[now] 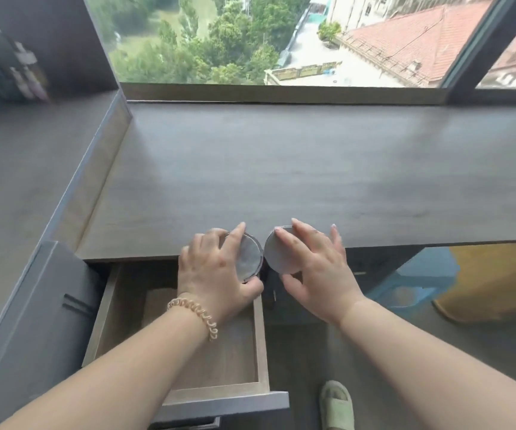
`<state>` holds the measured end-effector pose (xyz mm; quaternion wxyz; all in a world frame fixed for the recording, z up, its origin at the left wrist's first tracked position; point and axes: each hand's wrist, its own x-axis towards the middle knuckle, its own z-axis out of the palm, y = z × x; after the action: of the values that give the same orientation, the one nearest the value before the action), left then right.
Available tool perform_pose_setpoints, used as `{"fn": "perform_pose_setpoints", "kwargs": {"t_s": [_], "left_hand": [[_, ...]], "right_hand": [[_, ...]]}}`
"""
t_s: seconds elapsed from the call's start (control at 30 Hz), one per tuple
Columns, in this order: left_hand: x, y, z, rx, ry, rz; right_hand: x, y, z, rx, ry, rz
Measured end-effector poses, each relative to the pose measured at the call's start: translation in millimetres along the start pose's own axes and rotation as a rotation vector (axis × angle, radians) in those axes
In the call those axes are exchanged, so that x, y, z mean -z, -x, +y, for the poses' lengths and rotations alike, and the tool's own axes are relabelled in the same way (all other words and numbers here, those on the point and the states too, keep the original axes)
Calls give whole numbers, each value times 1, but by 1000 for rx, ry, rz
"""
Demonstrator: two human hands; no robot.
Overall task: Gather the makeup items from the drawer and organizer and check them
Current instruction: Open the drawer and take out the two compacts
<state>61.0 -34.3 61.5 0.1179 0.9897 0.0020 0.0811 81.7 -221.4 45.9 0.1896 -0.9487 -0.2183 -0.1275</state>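
Note:
Two round grey compacts are held side by side at the front edge of the desk (281, 169). My left hand (216, 274) grips the left compact (249, 259), thumb under it and index finger across its top. The right compact (276, 254) sits in my right hand (315, 268), between the thumb below and the fingers above. Under my left forearm the wooden drawer (261, 336) stands pulled out; the part of its floor that shows is bare.
A raised shelf at the far left carries blurred bottles and boxes (8, 63). A window runs along the back of the desk. Below at right are a blue bin (411, 283), a yellow object (498, 277) and a green slipper (335, 405) on the floor.

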Motion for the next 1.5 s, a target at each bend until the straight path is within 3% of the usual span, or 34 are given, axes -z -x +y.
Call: {"fn": "perform_pose_setpoints", "kwargs": {"t_s": [0.23, 0.47, 0.67, 0.93, 1.3, 1.5], "left_hand": [[-27, -75, 123, -67, 33, -6], [-93, -155, 287, 35, 88, -42], [-133, -198, 362, 61, 91, -97], [-171, -237, 386, 90, 42, -189], [-194, -246, 381, 133, 110, -274], [-187, -234, 375, 160, 259, -260]], "right_hand": [[48, -19, 132, -77, -13, 3], [109, -42, 312, -69, 73, -154], [124, -56, 406, -117, 102, -241], [96, -70, 458, -103, 155, -393], [79, -73, 468, -166, 111, -467], [76, -65, 456, -94, 84, -270]]}}
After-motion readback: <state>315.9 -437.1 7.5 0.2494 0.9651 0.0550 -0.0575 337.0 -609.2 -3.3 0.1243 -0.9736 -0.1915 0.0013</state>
